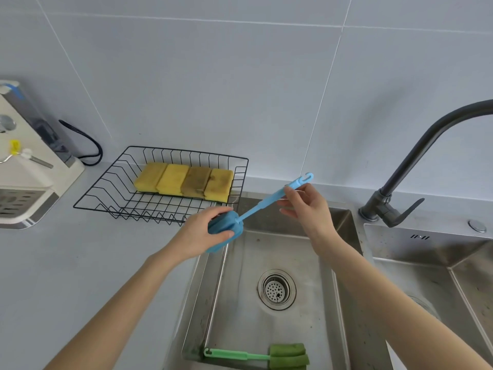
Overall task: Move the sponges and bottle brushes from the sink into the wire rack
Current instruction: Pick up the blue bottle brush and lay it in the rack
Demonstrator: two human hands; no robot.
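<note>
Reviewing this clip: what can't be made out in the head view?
- Green bottle brush: sponge head cut off by the bottom edge.
- Blue bottle brush: the left hand covers part of its sponge head.
- Faucet: spout runs off the right edge.
- Countertop appliance: cropped at the left edge, type unclear.
- Right basin: partly behind the right forearm.

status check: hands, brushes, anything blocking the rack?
Left hand grips blue brush head, right hand pinches its handle. Four sponges in wire rack. Green brush lies in sink. Rack front unobstructed.
</note>
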